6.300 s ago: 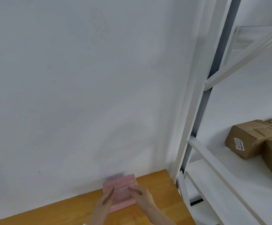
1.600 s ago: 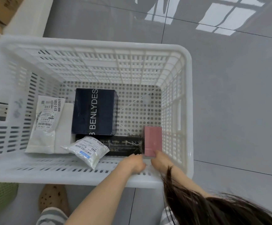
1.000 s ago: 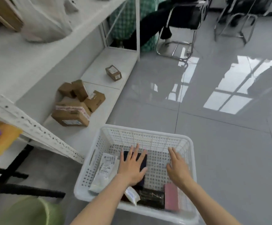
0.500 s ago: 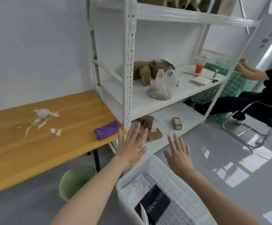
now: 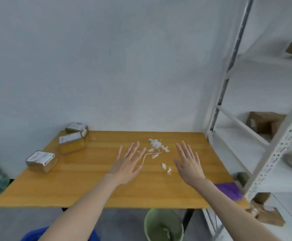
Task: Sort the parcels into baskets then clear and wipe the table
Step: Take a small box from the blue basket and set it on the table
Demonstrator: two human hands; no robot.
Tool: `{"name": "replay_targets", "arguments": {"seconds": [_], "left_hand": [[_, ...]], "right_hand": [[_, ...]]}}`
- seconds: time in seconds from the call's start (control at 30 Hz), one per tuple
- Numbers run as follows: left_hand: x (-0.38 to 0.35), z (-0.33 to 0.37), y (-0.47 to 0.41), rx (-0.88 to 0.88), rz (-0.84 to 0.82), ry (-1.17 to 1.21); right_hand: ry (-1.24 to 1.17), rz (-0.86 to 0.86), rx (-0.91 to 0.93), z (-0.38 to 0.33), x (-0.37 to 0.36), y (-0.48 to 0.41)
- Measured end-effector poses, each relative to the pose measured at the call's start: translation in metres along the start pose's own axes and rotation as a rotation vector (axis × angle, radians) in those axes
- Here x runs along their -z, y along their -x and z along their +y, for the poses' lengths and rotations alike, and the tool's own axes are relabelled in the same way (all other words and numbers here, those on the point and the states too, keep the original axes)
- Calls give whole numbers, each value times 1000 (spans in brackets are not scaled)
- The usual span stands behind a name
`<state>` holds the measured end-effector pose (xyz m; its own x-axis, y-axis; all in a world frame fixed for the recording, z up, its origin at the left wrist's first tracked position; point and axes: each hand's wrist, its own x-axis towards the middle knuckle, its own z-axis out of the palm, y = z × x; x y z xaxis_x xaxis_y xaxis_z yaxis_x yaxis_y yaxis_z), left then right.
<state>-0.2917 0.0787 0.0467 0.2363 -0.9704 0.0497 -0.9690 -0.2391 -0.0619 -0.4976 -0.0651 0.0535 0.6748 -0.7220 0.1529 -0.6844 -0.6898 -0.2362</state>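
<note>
Over the wooden table (image 5: 89, 188), both hands hover empty while three parcels sit off at ten o'clock.
Left hand (image 5: 127, 164) and right hand (image 5: 188, 164) are spread flat with fingers straight and apart, gripping nothing, on either side of the paper scraps (image 5: 156, 145) at twelve o'clock. The nearest parcel (image 5: 41, 160), middle parcel (image 5: 71, 142) and far parcel (image 5: 77, 128) are small cartons under glossy tape with white labels facing up. They are probably light and stiff but a little slick, so pinch each across its short sides. The nearest one's long axis runs roughly eight to two o'clock and the middle one's nearer nine to three. The far one looks tipped against the middle one, but blur hides how. A purple cloth (image 5: 228, 190) lies at the four o'clock corner, and a green bin (image 5: 162, 228) stands below the table's near edge at six.
</note>
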Motion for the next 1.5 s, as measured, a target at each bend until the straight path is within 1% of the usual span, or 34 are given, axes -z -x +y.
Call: {"name": "replay_targets", "arguments": {"seconds": [0.17,0.3,0.43,0.5,0.6,0.73,0.9,0.97,1.0,1.17,1.23,1.3,1.37,1.43,1.5], "left_hand": [[-12,-117,30,175,-31,19],[-25,-181,48,322,-31,40],[-52,-239,68,480,-91,10],[-63,-252,79,506,-121,21],[-81,-295,91,611,-209,-7],[-84,-342,95,733,-306,16],[-105,-394,81,901,-313,149],[-123,-413,75,962,-357,225],[-126,-410,75,977,-381,258],[-159,-434,62,1075,-449,409],[-166,-438,58,1103,-449,471],[-168,-438,52,1126,-419,540],[-170,-440,45,1163,-372,611],[-176,-443,40,1232,-237,741],[-181,-445,34,1291,-40,1003]], "right_hand": [[-78,-81,124,-104,-49,-71],[-89,-185,212,-168,-81,-114],[-77,-290,311,-227,-118,-161],[-63,-323,333,-242,-125,-171],[-51,-374,427,-288,-157,-211],[-63,-425,541,-340,-185,-253],[-63,-508,643,-395,-228,-296],[-67,-566,681,-417,-252,-306],[-72,-603,688,-420,-257,-300],[-78,-833,772,-463,-310,-303],[-57,-874,837,-475,-323,-301],[-44,-870,848,-486,-332,-303],[-91,-903,760,-493,-341,-309],[-187,-956,727,-504,-349,-314],[-362,-956,685,-514,-353,-317]]}}
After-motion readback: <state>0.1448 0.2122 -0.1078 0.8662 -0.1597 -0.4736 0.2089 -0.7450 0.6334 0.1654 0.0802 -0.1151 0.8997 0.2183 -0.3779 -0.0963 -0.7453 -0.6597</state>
